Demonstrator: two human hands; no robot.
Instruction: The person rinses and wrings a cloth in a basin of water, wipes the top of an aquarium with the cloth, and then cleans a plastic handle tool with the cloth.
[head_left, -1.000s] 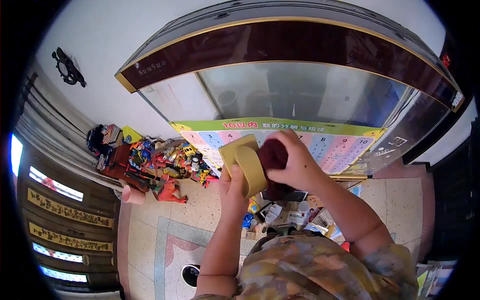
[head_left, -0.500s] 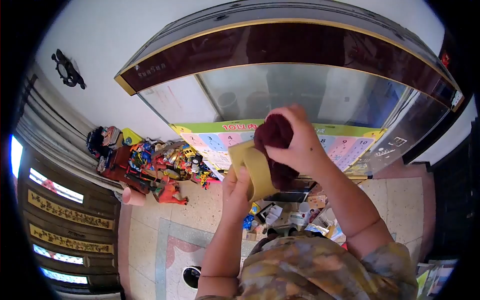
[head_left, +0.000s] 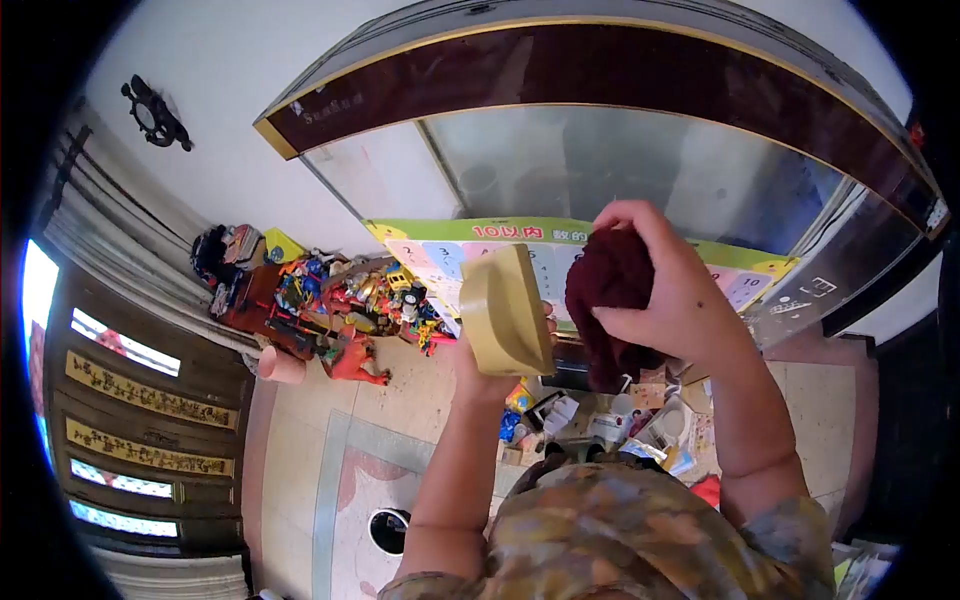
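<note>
In front of the cabinet, my left hand (head_left: 482,375) is closed around a mustard-yellow plastic piece (head_left: 505,305) with a flat face and a curved side; its exact kind I cannot make out. Most of the fingers are hidden behind the piece, though fingertips show at its right edge. A bunched dark red cloth (head_left: 608,285) is gripped in my right hand (head_left: 680,295), the thumb pressed on its front and the fingers over its top. A small gap separates the cloth from the yellow piece.
A glass-fronted cabinet (head_left: 620,75) with a number chart (head_left: 430,250) stands ahead. Toys (head_left: 350,290) are heaped at the left beside a pink bin (head_left: 282,366). Boxes and packaging (head_left: 610,425) lie near my feet. A white round container (head_left: 389,530) stands on the floor.
My right hand has moved right with the cloth, away from the yellow piece. My left hand has turned the piece, so its flat face and curved side show differently.
</note>
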